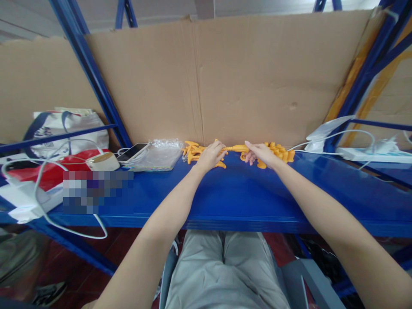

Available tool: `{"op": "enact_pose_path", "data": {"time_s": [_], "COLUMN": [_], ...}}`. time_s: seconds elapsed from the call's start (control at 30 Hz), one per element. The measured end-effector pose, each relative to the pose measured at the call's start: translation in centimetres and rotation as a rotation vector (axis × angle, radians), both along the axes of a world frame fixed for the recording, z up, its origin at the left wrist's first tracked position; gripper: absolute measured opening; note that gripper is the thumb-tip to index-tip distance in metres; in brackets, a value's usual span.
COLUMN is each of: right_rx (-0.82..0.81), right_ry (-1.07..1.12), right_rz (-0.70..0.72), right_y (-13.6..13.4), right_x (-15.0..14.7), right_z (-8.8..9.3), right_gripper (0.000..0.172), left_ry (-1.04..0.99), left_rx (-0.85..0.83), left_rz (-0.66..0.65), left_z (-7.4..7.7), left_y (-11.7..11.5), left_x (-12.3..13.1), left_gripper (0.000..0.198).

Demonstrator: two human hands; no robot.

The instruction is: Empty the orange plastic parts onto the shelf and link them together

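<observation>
An orange-yellow plastic piece (237, 148), long and narrow, spans the gap between my two hands just above the blue shelf. My left hand (210, 155) is closed around its left end, knuckles up. At the other end, my right hand (260, 154) grips it with the thumb on top and the fingers curled beneath. Similar yellow pieces (193, 150) lie under and beside my left hand, with a small metal chain (184, 157) at their left edge. Several more yellow pieces with rounded lobes (281, 152) are gathered behind and to the right of my right hand.
The blue shelf (225, 197) is backed by a cardboard sheet (257, 77). A clear plastic packet (157, 155) and a phone (133, 151) lie left of the pieces. Farther left are a cloth bag (69, 133) and white cables; a power strip (376, 154) is at right.
</observation>
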State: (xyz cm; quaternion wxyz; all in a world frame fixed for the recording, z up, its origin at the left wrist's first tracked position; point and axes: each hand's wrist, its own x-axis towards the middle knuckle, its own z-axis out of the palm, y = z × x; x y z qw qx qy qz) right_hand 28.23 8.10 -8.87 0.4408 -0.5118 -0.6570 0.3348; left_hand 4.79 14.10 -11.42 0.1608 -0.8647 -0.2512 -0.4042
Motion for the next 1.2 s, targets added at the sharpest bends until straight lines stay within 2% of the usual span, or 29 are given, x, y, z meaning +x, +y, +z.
{"op": "enact_pose_path", "data": {"time_s": [0.17,0.33,0.53,0.67,0.77,0.87,1.03,1.2], "right_rx": [-0.002,0.026,0.036,0.006,-0.018,-0.057,-0.062,-0.022], "right_ry": [-0.003,0.079,0.066,0.032,0.009,0.013,0.08,0.058], "right_rz": [-0.059,0.085,0.075,-0.054,-0.117,-0.085,0.097,0.096], "right_y": [0.11,-0.08,-0.38,-0.26,-0.19,-0.28,-0.58,-0.72], "right_x": [-0.2,0.29,0.21,-0.23,-0.38,-0.25,0.19,0.07], "right_z": [0.07,0.26,0.31,0.24,0.35,0.59,0.79,0.52], "right_gripper": [0.059,0.029,0.034,0.054,0.057,0.053,0.027,0.03], "left_ry": [0.003,0.004,0.026,0.05,0.06,0.06,0.05,0.048], "left_rx": [-0.005,0.002,0.006,-0.005,-0.001,-0.002,-0.011,0.002], "left_rz": [0.004,0.037,0.055,0.051,0.052,0.053,0.057,0.057], "left_z": [-0.1,-0.06,0.14,0.12,-0.02,-0.21,-0.33,-0.38], "left_y": [0.06,0.06,-0.18,-0.47,-0.47,-0.28,-0.06,-0.07], "left_x": [0.07,-0.03,-0.09,0.18,0.33,0.33,0.13,0.04], "left_gripper": [0.016,0.015,0.014,0.014,0.014,0.014,0.014,0.014]}}
